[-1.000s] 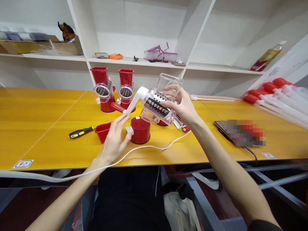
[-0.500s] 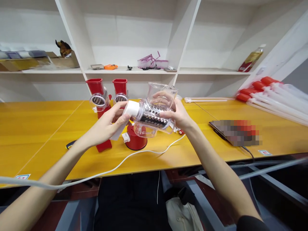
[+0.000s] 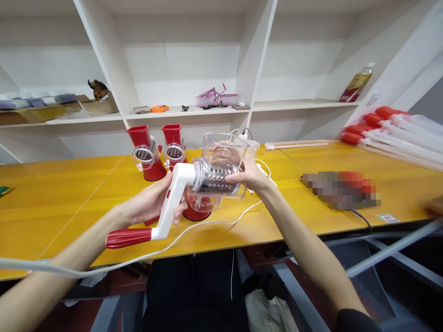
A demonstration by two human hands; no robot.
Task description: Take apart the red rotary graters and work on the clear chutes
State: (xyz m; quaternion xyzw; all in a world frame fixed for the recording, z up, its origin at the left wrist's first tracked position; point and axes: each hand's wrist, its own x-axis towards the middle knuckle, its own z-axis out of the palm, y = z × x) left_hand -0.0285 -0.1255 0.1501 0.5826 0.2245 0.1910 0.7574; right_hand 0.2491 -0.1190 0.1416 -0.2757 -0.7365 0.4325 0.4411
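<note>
My right hand grips a clear plastic grater housing with a perforated metal drum inside it, held above the yellow table. My left hand holds the white crank arm fixed to the drum's end. The crank's red handle points down and to the left. A red round base stands on the table just behind and below the housing.
Two assembled red rotary graters stand at the table's back. A white cable runs across the front edge. A blurred flat device lies right. Red-capped tubes lie far right. Shelves hold small items.
My left hand rose from the table to the white crank and swung it round, so the red handle now points down-left. The view shifted slightly downward.
</note>
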